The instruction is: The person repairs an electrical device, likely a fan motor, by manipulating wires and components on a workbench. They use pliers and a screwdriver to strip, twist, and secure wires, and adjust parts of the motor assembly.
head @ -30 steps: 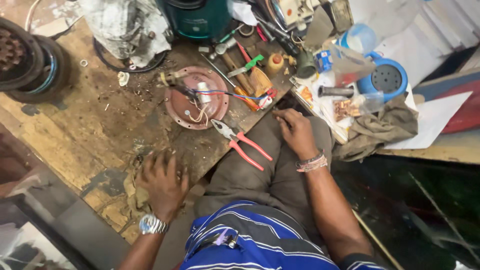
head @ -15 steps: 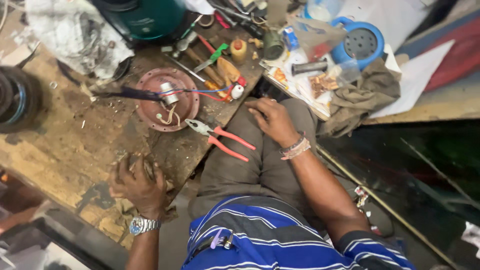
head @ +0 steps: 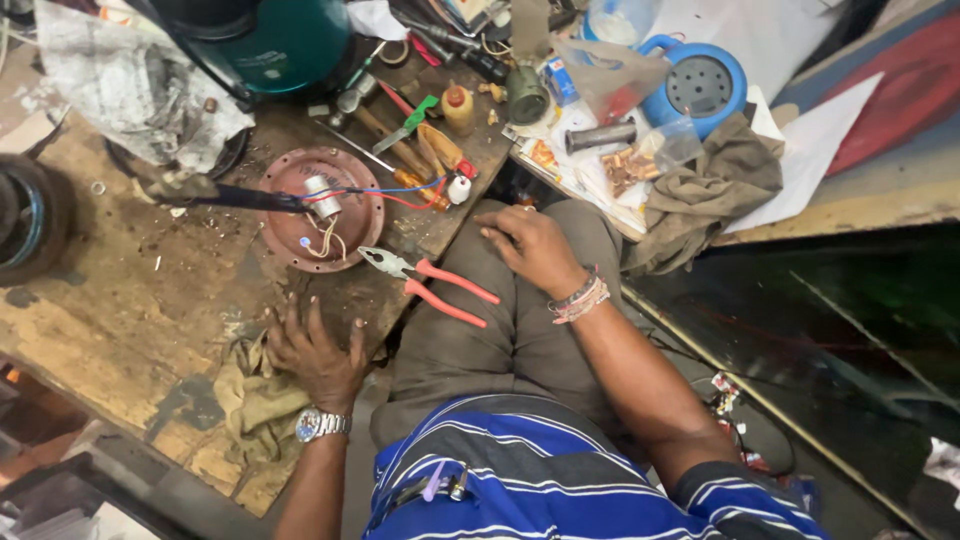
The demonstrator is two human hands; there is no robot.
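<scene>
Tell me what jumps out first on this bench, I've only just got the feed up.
The round reddish-brown metal plate with a small cylinder and coloured wires sits mid-bench, with red-handled pliers lying just in front of it at the bench edge. The left hand is spread flat on the worn wood beside an olive rag, the right hand rests on the person's knee. A dark teal canister stands at the back.
</scene>
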